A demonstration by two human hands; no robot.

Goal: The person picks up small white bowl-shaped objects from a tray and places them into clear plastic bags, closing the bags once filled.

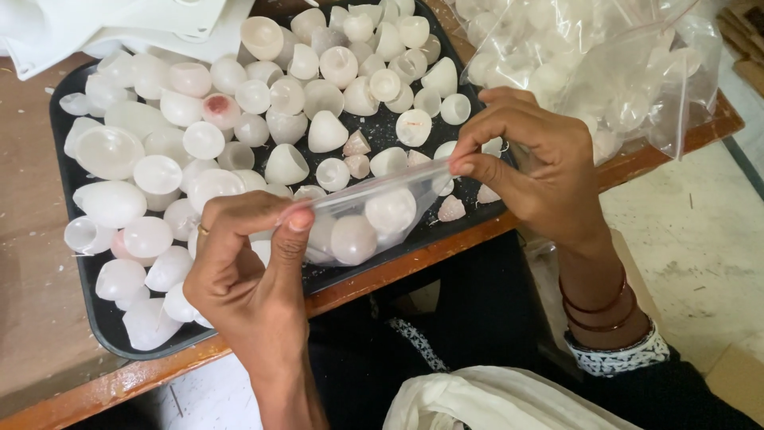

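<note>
Left hand [247,263] and right hand [529,163] each pinch one end of a small clear bag [370,215] holding white shells, above the black tray [95,310] on the worktop [32,318]

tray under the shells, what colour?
Black tray, seen best in the head view.

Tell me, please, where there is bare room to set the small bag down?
Bare wood lies left of the black tray. The tray is crowded with white shells, and the large filled bag covers the right corner.
</note>
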